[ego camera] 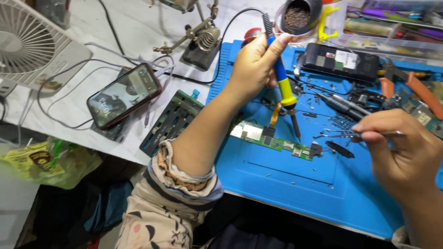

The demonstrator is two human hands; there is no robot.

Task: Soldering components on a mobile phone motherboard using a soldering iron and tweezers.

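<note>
My left hand (251, 64) grips a blue and yellow soldering iron (282, 80), held upright with its dark tip pointing down just above a green circuit board (272, 138). The board lies on a blue work mat (286, 184). My right hand (401, 147) pinches metal tweezers (344, 134), whose points reach left toward the board's right end, next to a small black part (340, 149).
A phone (123, 94) with a lit screen lies left of the mat, beside a green slotted holder (170, 121). A white fan (27, 44) stands far left. Behind the mat are a soldering stand (201, 39), a tip-cleaner pot (297, 17), a black device (344, 60) and orange-handled pliers (410, 83).
</note>
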